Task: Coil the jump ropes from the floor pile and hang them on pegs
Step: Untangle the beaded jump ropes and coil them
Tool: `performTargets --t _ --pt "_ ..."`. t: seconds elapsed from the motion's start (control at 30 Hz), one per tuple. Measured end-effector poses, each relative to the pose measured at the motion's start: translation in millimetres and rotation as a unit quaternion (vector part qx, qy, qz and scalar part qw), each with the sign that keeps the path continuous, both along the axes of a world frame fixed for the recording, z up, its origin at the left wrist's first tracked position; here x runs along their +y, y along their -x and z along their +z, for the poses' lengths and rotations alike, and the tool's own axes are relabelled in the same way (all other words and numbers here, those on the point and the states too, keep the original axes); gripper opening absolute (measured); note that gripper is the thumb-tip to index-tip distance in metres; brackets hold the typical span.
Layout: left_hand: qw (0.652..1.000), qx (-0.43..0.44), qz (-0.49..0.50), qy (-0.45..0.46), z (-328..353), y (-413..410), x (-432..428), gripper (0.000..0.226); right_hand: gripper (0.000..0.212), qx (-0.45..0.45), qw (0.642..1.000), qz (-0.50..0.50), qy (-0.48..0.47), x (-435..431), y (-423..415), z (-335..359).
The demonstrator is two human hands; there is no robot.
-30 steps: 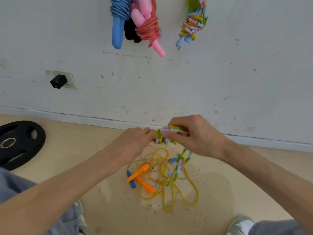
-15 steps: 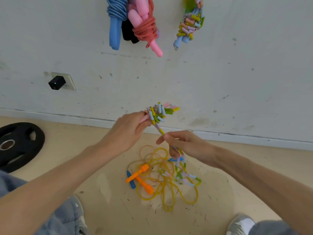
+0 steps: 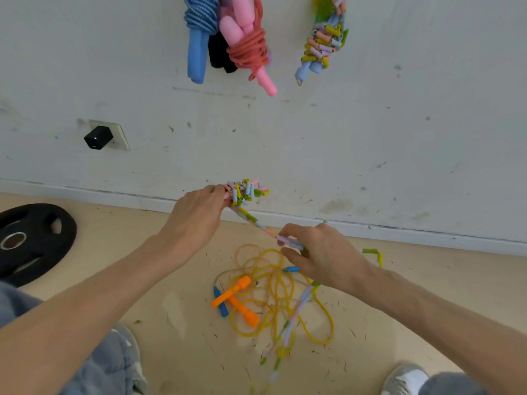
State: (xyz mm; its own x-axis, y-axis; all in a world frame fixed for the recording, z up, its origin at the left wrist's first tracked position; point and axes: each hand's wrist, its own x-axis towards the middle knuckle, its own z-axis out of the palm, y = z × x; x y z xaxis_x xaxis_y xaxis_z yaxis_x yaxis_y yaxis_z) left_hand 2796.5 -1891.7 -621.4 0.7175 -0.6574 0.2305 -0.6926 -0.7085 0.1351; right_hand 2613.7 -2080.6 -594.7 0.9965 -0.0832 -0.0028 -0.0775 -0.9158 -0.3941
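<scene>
Frame centre: my left hand [image 3: 196,215] pinches the coiled bundle of the beaded rope [image 3: 245,191], while my right hand [image 3: 325,258], lower right, grips its trailing strand. The yellow rope [image 3: 273,283] lies tangled on the floor beneath.

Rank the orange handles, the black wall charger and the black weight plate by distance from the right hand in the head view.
1. The orange handles, on the floor just below and left of the right hand, which pinches the beaded rope.
2. The wall charger, far left on the wall, and the weight plate, far left on the floor: too close to call.
</scene>
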Motion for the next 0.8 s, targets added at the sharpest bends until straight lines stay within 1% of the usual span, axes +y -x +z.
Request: performTargets --t 0.03,0.07,0.13,0.2,0.27,0.3,0.37,0.43,0.5,0.53,0.57,0.6,0.63,0.67,0.7,0.77,0.8 --pt "1.000 -0.003 -0.008 -0.030 -2 2 1 0.014 0.014 -0.014 0.999 0.023 0.017 0 0 1" --pt "0.998 -0.012 -0.015 -0.061 -5 4 0 0.016 0.018 -0.022 0.998 0.055 0.023 2 0 3" --pt "0.993 -0.034 -0.038 -0.110 -9 11 -1 0.034 0.028 -0.038 0.992 0.113 0.041 4 -3 12" --pt "0.986 -0.050 -0.076 -0.137 -13 22 -3 0.047 0.030 -0.071 0.987 0.129 0.059 -1 -7 22" --pt "0.979 -0.057 -0.136 -0.143 -15 33 -6 0.051 0.029 -0.116 0.985 0.119 0.045 -12 -11 33" --pt "0.973 -0.055 -0.173 -0.140 -16 38 -8 0.050 0.027 -0.133 0.985 0.107 0.034 -18 -13 37" --pt "0.963 -0.037 -0.247 -0.106 -16 47 -10 0.036 0.022 -0.146 0.987 0.069 0.003 -31 -18 41" --pt "0.949 -0.028 -0.308 -0.063 -10 55 -12 0.022 0.016 -0.141 0.987 0.033 -0.063 -44 -22 40" --pt "0.937 -0.035 -0.348 -0.020 -2 59 -13 0.033 0.015 -0.107 0.984 -0.007 -0.145 -55 -26 32" --pt "0.937 -0.023 -0.350 0.007 4 61 -13 0.040 0.017 -0.084 0.977 -0.020 -0.196 -58 -27 26" --pt "0.937 0.016 -0.345 0.052 9 62 -13 0.045 0.016 -0.059 0.965 -0.027 -0.254 -60 -27 19" --pt "0.936 0.078 -0.326 0.105 14 62 -12 0.045 0.011 -0.035 0.950 -0.026 -0.309 -60 -25 11" --pt "0.931 0.150 -0.293 0.158 16 63 -12 0.041 0.011 -0.016 0.940 -0.025 -0.340 -57 -23 3" --pt "0.920 0.219 -0.255 0.201 17 65 -12 0.035 0.018 0.000 0.939 -0.022 -0.345 -52 -21 -4" --pt "0.906 0.284 -0.218 0.227 17 66 -13 0.030 0.023 0.016 0.943 -0.015 -0.332 -46 -20 -9" --pt "0.868 0.404 -0.172 0.230 17 68 -17 0.029 0.031 0.043 0.952 -0.011 -0.303 -35 -19 -12" --pt "0.853 0.440 -0.166 0.227 18 68 -18 0.035 0.034 0.057 0.954 -0.016 -0.294 -32 -18 -12"
